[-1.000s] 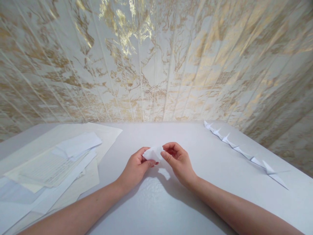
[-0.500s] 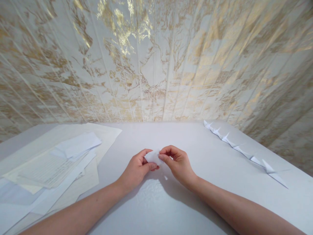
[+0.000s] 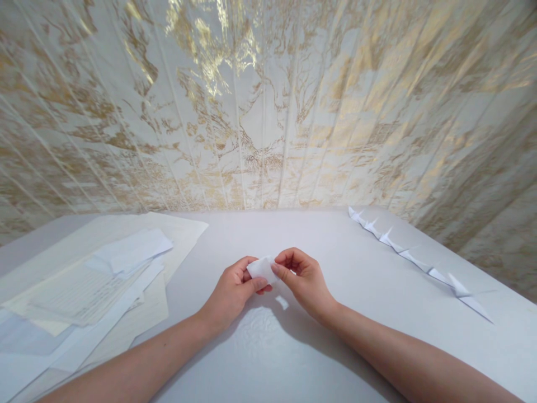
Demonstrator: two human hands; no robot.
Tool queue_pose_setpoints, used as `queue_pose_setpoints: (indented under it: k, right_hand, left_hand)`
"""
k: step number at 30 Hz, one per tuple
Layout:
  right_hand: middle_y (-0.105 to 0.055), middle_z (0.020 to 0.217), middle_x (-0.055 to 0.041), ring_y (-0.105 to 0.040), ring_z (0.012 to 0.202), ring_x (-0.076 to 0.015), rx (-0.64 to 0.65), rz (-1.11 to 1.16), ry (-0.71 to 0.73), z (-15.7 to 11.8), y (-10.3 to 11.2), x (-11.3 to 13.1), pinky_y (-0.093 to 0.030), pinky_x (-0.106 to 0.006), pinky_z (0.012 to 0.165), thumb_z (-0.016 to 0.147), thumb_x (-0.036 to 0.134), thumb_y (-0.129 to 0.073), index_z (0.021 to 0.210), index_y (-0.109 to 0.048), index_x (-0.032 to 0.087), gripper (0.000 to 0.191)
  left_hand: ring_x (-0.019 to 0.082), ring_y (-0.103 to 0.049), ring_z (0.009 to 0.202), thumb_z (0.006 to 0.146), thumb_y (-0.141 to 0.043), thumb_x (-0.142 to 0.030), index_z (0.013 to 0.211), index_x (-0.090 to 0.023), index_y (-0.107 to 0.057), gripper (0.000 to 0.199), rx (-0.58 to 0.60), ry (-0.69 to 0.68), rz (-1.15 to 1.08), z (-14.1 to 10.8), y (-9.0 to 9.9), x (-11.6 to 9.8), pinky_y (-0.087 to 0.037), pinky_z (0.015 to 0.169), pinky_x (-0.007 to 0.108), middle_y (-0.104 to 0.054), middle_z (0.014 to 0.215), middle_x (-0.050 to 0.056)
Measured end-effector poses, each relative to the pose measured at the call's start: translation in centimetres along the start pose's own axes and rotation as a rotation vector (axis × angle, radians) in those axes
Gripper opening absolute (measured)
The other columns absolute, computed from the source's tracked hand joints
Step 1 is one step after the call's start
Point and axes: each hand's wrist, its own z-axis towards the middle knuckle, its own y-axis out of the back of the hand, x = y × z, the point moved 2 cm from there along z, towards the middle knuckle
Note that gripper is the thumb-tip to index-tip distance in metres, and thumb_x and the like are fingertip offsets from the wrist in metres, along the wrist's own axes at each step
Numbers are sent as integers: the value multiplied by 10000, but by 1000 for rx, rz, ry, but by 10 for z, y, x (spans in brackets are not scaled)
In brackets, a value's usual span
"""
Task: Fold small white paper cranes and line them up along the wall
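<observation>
A small folded piece of white paper (image 3: 260, 269) is held up between both hands over the white table (image 3: 251, 358). My left hand (image 3: 235, 286) grips its left and lower side, thumb in front and fingers behind. The thumb and index finger of my right hand (image 3: 302, 278) pinch the paper's right edge. Part of the paper is hidden behind my fingers, so its full fold shape cannot be made out. Below the hands, a bright patch lies within their shadow on the tabletop.
At the left lies a spread of loose sheets (image 3: 184, 235), some lined or printed, with a folded white paper (image 3: 134, 250) on top. Several white origami cranes (image 3: 459, 288) stand in a row along the right edge. A gold-patterned wall (image 3: 260, 112) rises behind the table.
The folded paper has turned slightly between my fingers, and the bright patch under it has grown larger. Both hands keep nearly the same place and grip.
</observation>
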Motion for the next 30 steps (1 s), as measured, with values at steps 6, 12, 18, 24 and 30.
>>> queue_pose_setpoints:
  k: [6,12,18,24,30]
  right_hand:
    - [-548,589,25,-483,550,-109,-5,3,0,0,0,1,-399,-242,553,639,254,-641,652,-557,183,111]
    - [-553,589,25,-488,552,-111,-13,-3,18,0,1,1,-407,-244,556,643,257,-646,655,-559,186,113]
    - [-542,609,21,-484,569,-113,0,-9,31,-1,1,0,-408,-246,566,671,273,-632,672,-552,183,120]
    - [-538,669,8,-482,619,-127,12,-81,70,-4,1,0,-416,-259,600,665,316,-650,735,-538,190,183]
    - [-548,720,-8,-494,603,-126,-5,-90,53,-6,-3,-4,-424,-261,588,660,303,-634,789,-519,190,206]
  left_hand:
    - [130,-606,643,674,-628,-205,825,-155,-555,174,5,11,-32,1,0,1,-428,617,226,-644,656,-12]
    - [137,-605,637,653,-634,-213,811,-156,-559,184,-14,19,-32,0,-1,-1,-436,623,238,-640,646,-12]
    - [130,-602,632,665,-630,-201,810,-154,-565,165,-21,11,-56,2,0,2,-446,637,239,-640,651,-16]
    - [108,-591,621,683,-641,-201,826,-160,-552,174,-56,-21,-103,3,2,2,-439,615,210,-641,642,-29]
    - [126,-601,663,674,-647,-195,823,-155,-550,182,-55,-25,-119,2,1,2,-445,656,229,-652,667,-12]
